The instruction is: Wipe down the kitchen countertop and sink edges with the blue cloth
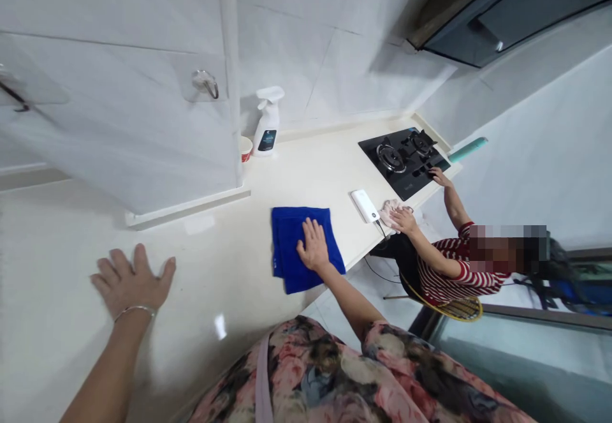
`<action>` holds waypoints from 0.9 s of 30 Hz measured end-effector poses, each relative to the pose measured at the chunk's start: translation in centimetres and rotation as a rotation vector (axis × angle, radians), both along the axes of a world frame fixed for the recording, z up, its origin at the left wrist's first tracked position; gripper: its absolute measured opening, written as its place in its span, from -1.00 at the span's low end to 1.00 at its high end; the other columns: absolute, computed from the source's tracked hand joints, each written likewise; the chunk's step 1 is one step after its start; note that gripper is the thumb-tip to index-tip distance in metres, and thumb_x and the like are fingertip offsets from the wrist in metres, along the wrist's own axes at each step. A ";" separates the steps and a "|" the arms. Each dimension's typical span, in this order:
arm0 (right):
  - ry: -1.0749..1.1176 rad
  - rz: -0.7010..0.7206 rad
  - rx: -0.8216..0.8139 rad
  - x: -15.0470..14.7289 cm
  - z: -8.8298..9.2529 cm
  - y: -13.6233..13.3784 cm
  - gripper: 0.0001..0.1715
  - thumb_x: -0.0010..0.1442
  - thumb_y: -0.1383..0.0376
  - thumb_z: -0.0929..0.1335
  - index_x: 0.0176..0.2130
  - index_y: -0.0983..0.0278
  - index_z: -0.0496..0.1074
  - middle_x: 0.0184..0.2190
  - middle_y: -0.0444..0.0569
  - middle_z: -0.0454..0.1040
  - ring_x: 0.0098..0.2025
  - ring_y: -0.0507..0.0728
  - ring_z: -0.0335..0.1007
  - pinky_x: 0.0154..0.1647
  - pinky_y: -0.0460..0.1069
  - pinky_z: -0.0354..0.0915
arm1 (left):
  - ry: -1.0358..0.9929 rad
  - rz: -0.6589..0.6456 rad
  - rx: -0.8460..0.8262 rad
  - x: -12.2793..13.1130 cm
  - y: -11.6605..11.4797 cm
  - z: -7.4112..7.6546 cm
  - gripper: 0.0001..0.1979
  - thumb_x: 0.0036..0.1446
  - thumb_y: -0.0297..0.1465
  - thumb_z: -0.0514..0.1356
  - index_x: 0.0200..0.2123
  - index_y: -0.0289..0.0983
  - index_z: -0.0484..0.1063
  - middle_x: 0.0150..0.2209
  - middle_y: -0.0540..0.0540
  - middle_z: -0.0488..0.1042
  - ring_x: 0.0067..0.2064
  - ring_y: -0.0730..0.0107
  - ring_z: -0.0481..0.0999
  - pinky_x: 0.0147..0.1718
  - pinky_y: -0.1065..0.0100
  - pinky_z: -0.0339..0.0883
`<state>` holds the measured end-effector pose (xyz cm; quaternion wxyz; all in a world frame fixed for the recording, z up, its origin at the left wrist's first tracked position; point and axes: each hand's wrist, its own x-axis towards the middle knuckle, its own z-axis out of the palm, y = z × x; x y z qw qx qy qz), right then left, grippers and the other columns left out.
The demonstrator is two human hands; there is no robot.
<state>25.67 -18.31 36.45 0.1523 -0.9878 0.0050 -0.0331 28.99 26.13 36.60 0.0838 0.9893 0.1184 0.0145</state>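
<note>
I am seeing the left hand [132, 286] lying palm down on the tabletop [215, 263], fingers spread wide; its forearm is leaving the view at the bottom. The right hand [313, 244] is resting on the folded blue cloth [287, 251], fingers slightly apart and pinching nothing I can see; how hard it is pressing, I cannot tell. The cloth is lying at the tabletop's front edge, and I am not making out whether its corner is overhanging.

By the back edge a spray bottle [266, 123] is standing, its label too small to read, and a cup [246, 148] is half hiding behind the wall corner. Near the front edge a white device [364, 206] is trailing a cable that I am losing below. Beside it, a co-worker's hand is partly covering a pale cloth [388, 210]; the other 1 is reaching onto the black hob [382, 148] towards the tabletop's far end, its fingertips hard to make out.
</note>
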 end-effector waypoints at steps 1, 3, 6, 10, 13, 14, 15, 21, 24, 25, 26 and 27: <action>-0.017 -0.035 -0.022 -0.6 -0.2 -1.6 -0.23 0.38 0.21 0.19 0.44 0.51 0.14 0.52 0.19 -0.05 0.57 0.34 -0.33 0.57 0.33 -0.23 | 0.004 0.007 0.004 0.0 0.0 0.0 -0.17 0.34 0.06 -0.02 0.46 -0.39 0.11 0.56 -0.38 -0.23 0.53 -0.38 -0.20 0.41 -0.33 -0.16; -0.064 -0.073 -0.070 -1.9 -0.9 -4.2 -0.25 0.41 0.20 0.15 0.44 0.51 0.13 0.51 0.19 -0.04 0.57 0.33 -0.32 0.56 0.33 -0.20 | 0.016 0.022 0.014 -0.1 -0.1 0.0 -0.16 0.34 0.07 -0.04 0.47 -0.37 0.09 0.56 -0.38 -0.23 0.54 -0.33 -0.22 0.42 -0.30 -0.18; -0.114 -0.087 -0.154 -2.5 -2.0 -6.8 -0.25 0.42 0.19 0.12 0.44 0.51 0.13 0.51 0.20 -0.03 0.57 0.33 -0.31 0.55 0.33 -0.14 | 0.017 0.017 0.010 -0.4 -0.3 0.3 -0.17 0.37 0.04 -0.10 0.47 -0.43 0.11 0.54 -0.48 -0.17 0.55 -0.34 -0.26 0.44 -0.27 -0.26; -0.088 -0.159 -0.262 1.6 -2.7 -8.1 -0.22 0.41 0.19 0.10 0.43 0.59 0.13 0.50 0.28 -0.03 0.55 0.39 -0.26 0.53 0.34 -0.11 | 0.033 0.017 -0.030 -0.7 -0.4 0.6 -0.12 0.36 0.06 -0.14 0.49 -0.47 0.09 0.53 -0.52 -0.17 0.55 -0.34 -0.33 0.47 -0.22 -0.38; -0.025 -0.258 -0.303 6.9 -2.4 -7.8 -0.19 0.39 0.20 0.09 0.43 0.64 0.11 0.49 0.33 -0.05 0.54 0.44 -0.23 0.53 0.36 -0.13 | 0.049 0.048 -0.068 -0.8 -0.4 0.7 -0.11 0.35 0.07 -0.12 0.50 -0.45 0.06 0.55 -0.46 -0.22 0.56 -0.28 -0.37 0.47 -0.21 -0.40; -0.003 -0.292 -0.308 8.7 -2.2 -7.5 -0.18 0.38 0.20 0.09 0.44 0.65 0.10 0.49 0.35 -0.05 0.54 0.46 -0.22 0.53 0.37 -0.14 | 0.052 0.058 -0.076 -0.8 -0.4 0.7 -0.12 0.35 0.06 -0.11 0.51 -0.44 0.05 0.56 -0.43 -0.22 0.56 -0.26 -0.37 0.47 -0.21 -0.40; 0.017 -0.323 -0.309 10.4 -2.0 -7.2 -0.17 0.38 0.20 0.09 0.44 0.67 0.09 0.49 0.36 -0.06 0.54 0.48 -0.22 0.52 0.38 -0.15 | 0.055 0.066 -0.079 -0.8 -0.4 0.7 -0.13 0.35 0.05 -0.10 0.51 -0.43 0.05 0.56 -0.41 -0.22 0.56 -0.25 -0.37 0.47 -0.21 -0.39; 0.047 -0.364 -0.285 19.6 -1.3 -3.1 -0.15 0.36 0.22 0.10 0.45 0.68 0.05 0.49 0.40 -0.09 0.52 0.54 -0.19 0.49 0.45 -0.11 | 0.049 0.065 -0.026 -1.0 -0.3 0.3 -0.16 0.35 0.01 -0.06 0.50 -0.41 0.08 0.55 -0.43 -0.17 0.57 -0.23 -0.34 0.46 -0.21 -0.33; 0.035 -0.280 -0.280 23.0 -1.4 0.3 -0.15 0.35 0.22 0.12 0.46 0.63 0.06 0.50 0.37 -0.09 0.53 0.52 -0.20 0.48 0.44 -0.10 | 0.031 0.059 -0.013 -1.0 -0.2 0.2 -0.17 0.34 -0.01 -0.04 0.49 -0.42 0.11 0.54 -0.45 -0.15 0.56 -0.25 -0.31 0.46 -0.21 -0.32; 0.026 -0.244 -0.282 23.8 -1.4 1.4 -0.15 0.35 0.22 0.13 0.46 0.62 0.06 0.50 0.35 -0.10 0.53 0.51 -0.20 0.49 0.43 -0.11 | 0.028 0.055 -0.015 -1.1 -0.3 0.2 -0.18 0.34 -0.02 -0.03 0.49 -0.43 0.11 0.54 -0.45 -0.15 0.56 -0.25 -0.31 0.46 -0.22 -0.32; 0.018 -0.213 -0.285 24.3 -1.4 2.4 -0.15 0.34 0.22 0.13 0.46 0.62 0.06 0.50 0.35 -0.10 0.53 0.50 -0.20 0.50 0.42 -0.12 | 0.027 0.051 -0.018 -1.1 -0.3 0.3 -0.18 0.34 -0.02 -0.03 0.49 -0.43 0.11 0.54 -0.45 -0.16 0.56 -0.26 -0.31 0.46 -0.22 -0.31; 0.012 -0.186 -0.287 24.6 -1.4 3.3 -0.15 0.34 0.22 0.13 0.46 0.62 0.06 0.51 0.34 -0.10 0.53 0.49 -0.21 0.50 0.41 -0.13 | 0.027 0.051 -0.020 -1.1 -0.3 0.3 -0.18 0.35 -0.02 -0.02 0.49 -0.43 0.11 0.55 -0.45 -0.17 0.56 -0.26 -0.31 0.46 -0.23 -0.31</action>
